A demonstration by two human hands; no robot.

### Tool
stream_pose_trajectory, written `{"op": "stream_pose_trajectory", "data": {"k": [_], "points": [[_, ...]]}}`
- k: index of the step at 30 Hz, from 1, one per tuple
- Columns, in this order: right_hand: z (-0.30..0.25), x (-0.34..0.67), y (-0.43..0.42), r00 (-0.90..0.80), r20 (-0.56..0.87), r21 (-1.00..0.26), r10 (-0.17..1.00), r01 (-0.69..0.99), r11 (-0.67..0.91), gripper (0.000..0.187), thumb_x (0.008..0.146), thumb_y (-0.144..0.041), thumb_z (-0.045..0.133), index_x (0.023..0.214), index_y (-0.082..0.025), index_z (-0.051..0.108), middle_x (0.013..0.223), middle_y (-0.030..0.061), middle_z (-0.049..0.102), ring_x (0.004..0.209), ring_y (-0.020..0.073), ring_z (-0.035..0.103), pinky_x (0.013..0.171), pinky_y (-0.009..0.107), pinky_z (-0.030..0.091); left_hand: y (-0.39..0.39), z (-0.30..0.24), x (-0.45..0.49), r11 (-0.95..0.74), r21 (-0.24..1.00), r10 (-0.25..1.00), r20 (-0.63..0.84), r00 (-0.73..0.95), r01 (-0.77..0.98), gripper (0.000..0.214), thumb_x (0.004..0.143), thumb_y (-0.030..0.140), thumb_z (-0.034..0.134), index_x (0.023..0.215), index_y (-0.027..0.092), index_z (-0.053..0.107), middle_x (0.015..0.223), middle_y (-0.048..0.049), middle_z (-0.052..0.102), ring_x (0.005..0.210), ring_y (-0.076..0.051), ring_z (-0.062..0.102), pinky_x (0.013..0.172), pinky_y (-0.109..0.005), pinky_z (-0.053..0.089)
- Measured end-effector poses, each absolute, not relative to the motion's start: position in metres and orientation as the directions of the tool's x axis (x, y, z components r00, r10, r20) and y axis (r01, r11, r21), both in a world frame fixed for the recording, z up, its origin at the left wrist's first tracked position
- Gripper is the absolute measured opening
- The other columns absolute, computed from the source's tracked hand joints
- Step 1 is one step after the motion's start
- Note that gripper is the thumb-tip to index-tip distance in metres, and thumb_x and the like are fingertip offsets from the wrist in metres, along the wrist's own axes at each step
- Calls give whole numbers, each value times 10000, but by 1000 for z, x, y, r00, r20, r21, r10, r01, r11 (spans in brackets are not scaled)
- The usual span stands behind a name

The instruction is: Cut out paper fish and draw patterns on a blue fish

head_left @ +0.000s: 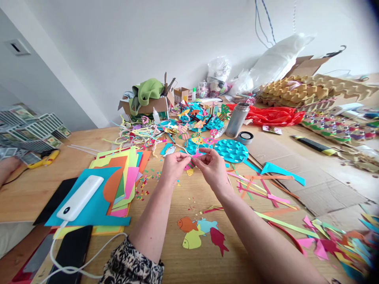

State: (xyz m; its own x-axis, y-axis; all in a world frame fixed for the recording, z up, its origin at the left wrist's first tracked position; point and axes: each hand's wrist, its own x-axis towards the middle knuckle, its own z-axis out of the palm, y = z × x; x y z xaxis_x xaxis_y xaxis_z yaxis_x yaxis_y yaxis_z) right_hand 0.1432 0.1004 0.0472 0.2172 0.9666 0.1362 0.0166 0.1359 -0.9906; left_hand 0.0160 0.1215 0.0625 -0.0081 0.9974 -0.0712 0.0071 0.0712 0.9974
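Over the middle of the table, a striped pink paper fish (189, 167) with a yellow part is held between both hands. My left hand (175, 166) pinches it from the left, thumb and forefinger together. From the other side, the fingertips of my right hand (212, 169) close on it and partly cover it. Below on the wood lie cut-out paper fish: an orange fish (186, 224), a light blue fish (209, 225), a yellow fish (191, 239) and a red fish (218, 240). Just beyond my hands is a blue dotted paper disc (231, 151).
Coloured paper sheets (124, 169) carry a white power bank (81, 197) at left. Paper strips (266, 185) and a cardboard sheet (314, 177) with a utility knife (314, 145) lie right. A metal flask (237, 119) stands behind. Another person's arm (8, 169) shows far left.
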Motion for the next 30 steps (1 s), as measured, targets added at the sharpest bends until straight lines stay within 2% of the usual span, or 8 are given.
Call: {"op": "stream_pose_trajectory", "data": {"k": [4,9,14,19,25,30], "points": [[49,143,100,214,129,-992,968,19,128,513,642,-417,755,1028,-155,543,657,7,634,587,174,605,529,291,427,121,62,16,55,998,998,-55,-10,17,84,613,227,741,662,163,715,557,0,658,552,-137,601,567,-237,448],[50,143,99,205,141,-986,969,117,119,460,698,-425,699,1038,-148,561,655,4,622,554,152,558,503,276,381,122,62,13,42,999,999,-42,-22,18,106,606,259,743,650,169,707,543,15,641,526,-128,572,539,-231,424],[50,143,98,194,158,-986,968,84,144,413,706,-415,686,1001,-155,563,649,-1,608,537,140,530,483,267,358,123,62,11,43,999,999,-43,-19,14,107,615,266,743,649,168,718,531,18,635,516,-121,560,535,-227,422],[51,143,99,251,162,-987,954,48,155,430,691,-407,702,1015,-171,544,654,5,626,559,156,563,496,275,384,123,60,11,61,998,998,-61,-12,5,133,630,288,753,672,164,731,561,2,660,526,-132,579,533,-234,431],[51,144,98,205,153,-987,967,83,139,461,697,-429,707,1035,-166,539,623,-9,614,521,143,528,471,264,343,124,59,10,66,998,998,-66,-1,-7,160,618,302,774,679,161,728,622,-20,695,549,-136,600,558,-237,438],[50,144,97,212,148,-987,966,96,130,467,704,-423,704,1048,-152,542,625,-8,615,530,145,529,486,265,344,123,59,10,46,999,999,-46,-2,-12,140,611,287,758,662,161,724,522,22,624,488,-106,521,515,-221,392]]}}
